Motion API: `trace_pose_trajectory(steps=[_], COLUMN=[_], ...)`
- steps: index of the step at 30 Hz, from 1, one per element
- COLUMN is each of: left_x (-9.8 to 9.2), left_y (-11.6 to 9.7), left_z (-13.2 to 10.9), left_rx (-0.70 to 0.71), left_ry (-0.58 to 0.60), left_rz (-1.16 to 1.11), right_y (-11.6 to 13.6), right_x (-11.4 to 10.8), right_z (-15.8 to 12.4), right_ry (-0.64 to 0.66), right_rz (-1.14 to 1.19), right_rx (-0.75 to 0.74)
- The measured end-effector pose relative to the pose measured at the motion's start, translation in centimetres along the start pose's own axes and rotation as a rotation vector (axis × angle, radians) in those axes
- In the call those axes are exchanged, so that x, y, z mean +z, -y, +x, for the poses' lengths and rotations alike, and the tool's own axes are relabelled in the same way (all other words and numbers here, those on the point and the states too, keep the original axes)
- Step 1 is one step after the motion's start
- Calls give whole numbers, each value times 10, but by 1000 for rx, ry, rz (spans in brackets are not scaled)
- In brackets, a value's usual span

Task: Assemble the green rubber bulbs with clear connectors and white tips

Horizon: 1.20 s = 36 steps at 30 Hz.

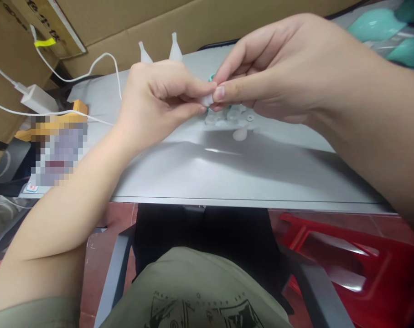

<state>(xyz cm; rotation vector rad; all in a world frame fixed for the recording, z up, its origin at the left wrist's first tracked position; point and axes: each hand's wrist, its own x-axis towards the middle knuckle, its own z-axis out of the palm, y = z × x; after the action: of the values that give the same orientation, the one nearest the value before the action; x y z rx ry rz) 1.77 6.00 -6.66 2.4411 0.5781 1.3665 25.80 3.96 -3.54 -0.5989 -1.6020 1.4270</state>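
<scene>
My left hand [161,93] and my right hand [282,75] meet above the table, fingertips pinched together on a small white plastic piece [207,99]. Its full shape is hidden by the fingers. A bit of a teal ring [212,77] shows just behind the fingertips; I cannot tell whether it is held too. Below the hands lie several small clear plastic parts [212,118], a small white ring [250,118] and a teardrop-shaped translucent piece [240,134]. Past my left hand, two white pointed nozzles [175,48] stick up, their lower parts hidden.
Cardboard [142,27] walls the back of the grey table [179,175]. On the left are white cables, a white power adapter [39,99], an orange object [79,109] and a blurred-out item. Glossy teal objects [378,25] sit back right; a red stool [381,273] stands below.
</scene>
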Motion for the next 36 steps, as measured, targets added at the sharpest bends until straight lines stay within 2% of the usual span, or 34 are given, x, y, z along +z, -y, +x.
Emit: trace_pose_trajectory(steps=[2,3,5,6,8,9,12,14,18,20,22,25,29,32,36], left_x=[1,1,0,-1,-4,-6,-12,-14,-16,-15,-14,-12,-10,-10,-13], left_y=[3,4,2,-1,-12,-18,-30,-35,-44,-46,-45,-41,-38,-39,-41], left_z=[-2,-3,-5,-6,-7,-6,-1,3,3,1,-1,-2,-1,-1,-1], left_rx=[41,8,39,14,-112,-118,9,14,-97,-99,-112,-156,-226,-288,-370], left_ry=[-10,-10,42,64,0,10,40,95,283,387,473,561,606,594,516], left_rz=[-36,-36,-35,-10,94,129,158,198,238,224,216,217,213,179,114], right_y=[-1,-2,-1,1,6,10,21,26,26,23,19,15,11,9,7], right_x=[-2,-3,-5,-5,-5,-5,-5,-9,-23,-29,-33,-37,-43,-44,-42], right_z=[1,1,1,1,-1,-3,-10,-15,-17,-14,-11,-8,-5,-3,-3], right_ry=[1,3,17,25,13,-8,-91,-109,-55,-7,46,115,206,256,241], right_rz=[-6,-11,-40,-73,-161,-218,-405,-551,-1001,-1220,-1334,-1352,-1334,-1371,-1417], right_rx=[-10,-15,-22,-22,-28,-33,-71,-147,-294,-271,-228,-219,-260,-241,-218])
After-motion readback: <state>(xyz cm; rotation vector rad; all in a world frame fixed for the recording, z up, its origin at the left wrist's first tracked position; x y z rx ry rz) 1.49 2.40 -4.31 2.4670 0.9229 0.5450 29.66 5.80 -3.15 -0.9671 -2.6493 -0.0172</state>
